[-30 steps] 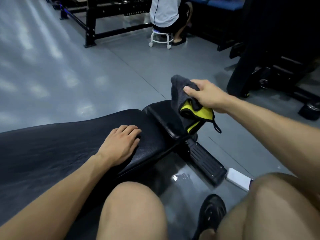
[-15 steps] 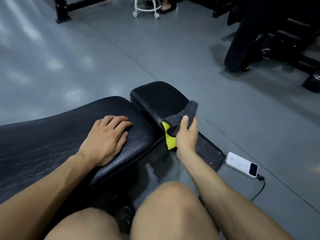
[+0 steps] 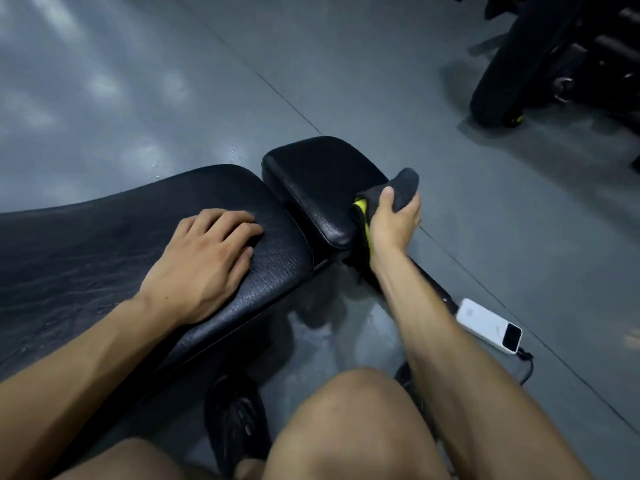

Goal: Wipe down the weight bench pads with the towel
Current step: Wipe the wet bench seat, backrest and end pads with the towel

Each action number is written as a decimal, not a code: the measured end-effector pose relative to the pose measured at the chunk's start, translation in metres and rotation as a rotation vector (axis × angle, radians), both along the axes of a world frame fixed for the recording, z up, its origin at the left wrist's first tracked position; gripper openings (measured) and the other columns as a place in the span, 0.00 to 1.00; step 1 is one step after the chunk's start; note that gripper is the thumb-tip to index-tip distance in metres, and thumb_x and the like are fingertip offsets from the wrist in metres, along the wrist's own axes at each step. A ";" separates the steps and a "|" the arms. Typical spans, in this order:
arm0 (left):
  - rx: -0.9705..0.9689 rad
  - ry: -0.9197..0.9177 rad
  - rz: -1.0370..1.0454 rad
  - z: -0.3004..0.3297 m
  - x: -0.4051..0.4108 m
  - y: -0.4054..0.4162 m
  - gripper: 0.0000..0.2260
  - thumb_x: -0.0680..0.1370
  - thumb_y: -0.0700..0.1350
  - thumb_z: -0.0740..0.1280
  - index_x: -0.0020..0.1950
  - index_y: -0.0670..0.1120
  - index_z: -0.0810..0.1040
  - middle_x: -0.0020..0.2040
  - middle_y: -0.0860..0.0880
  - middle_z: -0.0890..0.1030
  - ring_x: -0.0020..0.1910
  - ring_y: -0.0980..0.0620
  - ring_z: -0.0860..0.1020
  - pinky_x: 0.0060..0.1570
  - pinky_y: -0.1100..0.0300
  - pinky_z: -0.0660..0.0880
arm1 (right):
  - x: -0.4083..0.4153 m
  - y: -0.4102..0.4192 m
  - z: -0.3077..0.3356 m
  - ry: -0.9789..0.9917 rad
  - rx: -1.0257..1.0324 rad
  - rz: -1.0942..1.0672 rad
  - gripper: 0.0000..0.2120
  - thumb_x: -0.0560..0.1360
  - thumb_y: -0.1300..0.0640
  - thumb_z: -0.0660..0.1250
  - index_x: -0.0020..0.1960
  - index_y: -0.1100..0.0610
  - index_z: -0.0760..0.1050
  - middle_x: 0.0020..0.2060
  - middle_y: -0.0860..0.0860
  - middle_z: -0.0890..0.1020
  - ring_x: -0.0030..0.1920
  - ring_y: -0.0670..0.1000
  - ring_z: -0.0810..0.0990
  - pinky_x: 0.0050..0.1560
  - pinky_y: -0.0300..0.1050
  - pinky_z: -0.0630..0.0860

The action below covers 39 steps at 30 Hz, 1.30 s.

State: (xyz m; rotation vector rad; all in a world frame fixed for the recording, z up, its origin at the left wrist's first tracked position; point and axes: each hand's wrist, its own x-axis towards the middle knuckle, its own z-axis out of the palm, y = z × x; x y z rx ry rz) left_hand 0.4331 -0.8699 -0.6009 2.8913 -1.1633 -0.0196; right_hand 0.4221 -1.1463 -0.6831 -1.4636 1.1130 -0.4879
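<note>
Grey gym flooring surrounds the bench, where our left hand [image 3: 204, 261] rests flat on the long back pad [image 3: 104, 244] while our right hand [image 3: 394, 220] grips the soft, limp towel [image 3: 401, 188], bunched, against the seat pad [image 3: 311, 188] beyond it.

Long pad [image 3: 104, 244] cut off left.

Glossy grey gym floor [image 3: 346, 64] with thin seam lines, white rectangular power bank [image 3: 485, 325] with dark display lying on it, black cable [image 3: 526, 367] plugged in, black exercise machine [image 3: 554, 57] far right, black sandal [image 3: 235, 420] near bottom
</note>
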 end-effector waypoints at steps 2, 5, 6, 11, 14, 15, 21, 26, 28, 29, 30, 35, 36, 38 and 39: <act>0.012 0.000 0.000 0.001 -0.001 0.000 0.18 0.83 0.53 0.53 0.69 0.52 0.73 0.69 0.53 0.74 0.67 0.45 0.70 0.64 0.49 0.67 | -0.017 0.034 0.001 -0.021 -0.035 0.032 0.36 0.82 0.44 0.62 0.83 0.52 0.48 0.82 0.54 0.49 0.78 0.55 0.61 0.74 0.48 0.61; 0.011 0.009 0.002 0.001 0.000 0.001 0.18 0.83 0.53 0.53 0.69 0.52 0.73 0.69 0.53 0.73 0.67 0.46 0.70 0.65 0.49 0.67 | -0.013 0.029 -0.002 0.074 -0.072 0.106 0.39 0.81 0.43 0.62 0.83 0.52 0.45 0.82 0.54 0.47 0.76 0.61 0.63 0.72 0.53 0.65; 0.011 0.014 0.009 0.002 0.000 0.000 0.18 0.83 0.53 0.53 0.69 0.52 0.73 0.69 0.53 0.73 0.67 0.46 0.70 0.65 0.49 0.67 | -0.007 0.018 -0.004 0.113 -0.094 0.127 0.38 0.81 0.43 0.62 0.82 0.52 0.47 0.81 0.54 0.49 0.74 0.63 0.65 0.70 0.53 0.67; 0.025 0.030 0.008 0.000 0.001 0.001 0.18 0.83 0.54 0.52 0.70 0.52 0.72 0.70 0.54 0.72 0.68 0.46 0.70 0.66 0.49 0.66 | 0.020 -0.044 -0.002 0.221 -0.159 0.290 0.26 0.79 0.42 0.64 0.72 0.55 0.67 0.68 0.55 0.73 0.65 0.59 0.75 0.66 0.50 0.71; 0.026 0.034 0.014 0.000 0.000 0.000 0.19 0.83 0.53 0.53 0.70 0.52 0.73 0.70 0.53 0.73 0.68 0.45 0.70 0.67 0.48 0.67 | 0.041 -0.081 0.005 0.294 -0.083 0.473 0.26 0.75 0.36 0.66 0.64 0.52 0.76 0.58 0.51 0.82 0.60 0.56 0.81 0.65 0.52 0.75; 0.023 0.031 0.012 0.001 0.001 0.000 0.19 0.83 0.53 0.53 0.70 0.51 0.73 0.70 0.53 0.73 0.68 0.45 0.71 0.67 0.48 0.67 | 0.049 -0.089 0.009 0.314 -0.049 0.538 0.25 0.74 0.34 0.66 0.61 0.52 0.78 0.55 0.50 0.83 0.58 0.55 0.82 0.65 0.53 0.76; 0.014 0.035 0.005 -0.003 0.003 -0.001 0.19 0.83 0.52 0.54 0.71 0.50 0.74 0.70 0.51 0.74 0.68 0.43 0.72 0.66 0.44 0.69 | 0.125 -0.095 0.035 0.532 -0.063 0.850 0.28 0.80 0.34 0.58 0.65 0.56 0.76 0.60 0.54 0.78 0.60 0.59 0.79 0.64 0.53 0.75; 0.027 0.042 0.005 -0.007 0.006 -0.001 0.19 0.83 0.52 0.56 0.72 0.51 0.73 0.72 0.51 0.73 0.68 0.44 0.72 0.68 0.45 0.67 | 0.200 -0.055 0.039 0.585 -0.394 1.005 0.32 0.77 0.31 0.58 0.67 0.54 0.77 0.69 0.56 0.76 0.66 0.60 0.75 0.62 0.50 0.70; 0.036 0.042 0.006 -0.006 0.007 -0.002 0.19 0.83 0.52 0.56 0.73 0.51 0.72 0.72 0.51 0.73 0.68 0.44 0.72 0.68 0.45 0.67 | 0.208 -0.044 0.034 0.539 -0.527 1.059 0.29 0.72 0.29 0.59 0.57 0.50 0.80 0.61 0.55 0.82 0.59 0.59 0.78 0.59 0.50 0.73; 0.039 0.041 0.006 -0.006 0.007 -0.002 0.19 0.83 0.52 0.57 0.73 0.51 0.72 0.72 0.51 0.73 0.68 0.44 0.72 0.68 0.45 0.67 | 0.204 -0.041 0.033 0.499 -0.575 1.074 0.26 0.70 0.29 0.60 0.53 0.49 0.80 0.57 0.52 0.83 0.56 0.58 0.79 0.59 0.51 0.75; 0.041 0.038 0.005 -0.005 0.007 -0.001 0.19 0.83 0.52 0.58 0.73 0.51 0.72 0.72 0.51 0.73 0.68 0.44 0.72 0.68 0.45 0.67 | 0.197 -0.039 0.034 0.443 -0.608 1.088 0.23 0.69 0.30 0.61 0.51 0.46 0.79 0.53 0.50 0.84 0.55 0.56 0.80 0.59 0.52 0.76; 0.040 0.016 0.004 -0.002 0.004 -0.002 0.18 0.83 0.52 0.57 0.72 0.53 0.71 0.72 0.53 0.72 0.68 0.45 0.71 0.67 0.47 0.68 | 0.136 -0.025 0.033 0.074 -0.775 1.265 0.24 0.77 0.43 0.69 0.73 0.43 0.73 0.74 0.43 0.72 0.77 0.50 0.65 0.74 0.45 0.59; 0.036 0.015 0.005 -0.002 0.004 -0.002 0.18 0.83 0.52 0.57 0.72 0.53 0.71 0.72 0.53 0.72 0.68 0.46 0.71 0.67 0.47 0.68 | 0.116 -0.018 0.034 0.049 -0.795 1.318 0.26 0.78 0.41 0.66 0.75 0.42 0.69 0.77 0.42 0.67 0.79 0.50 0.60 0.76 0.47 0.55; 0.031 0.008 0.008 -0.001 0.003 -0.002 0.18 0.83 0.52 0.56 0.72 0.53 0.71 0.72 0.53 0.72 0.68 0.46 0.71 0.67 0.47 0.68 | 0.071 -0.008 0.034 0.001 -0.839 1.415 0.29 0.77 0.37 0.60 0.77 0.42 0.66 0.79 0.42 0.63 0.81 0.50 0.56 0.79 0.52 0.54; 0.032 0.005 0.011 -0.001 0.002 -0.002 0.18 0.83 0.52 0.56 0.72 0.53 0.71 0.72 0.53 0.71 0.68 0.46 0.71 0.67 0.47 0.68 | 0.048 -0.007 0.034 -0.026 -0.865 1.455 0.30 0.77 0.36 0.58 0.78 0.42 0.65 0.80 0.42 0.62 0.81 0.50 0.55 0.80 0.53 0.54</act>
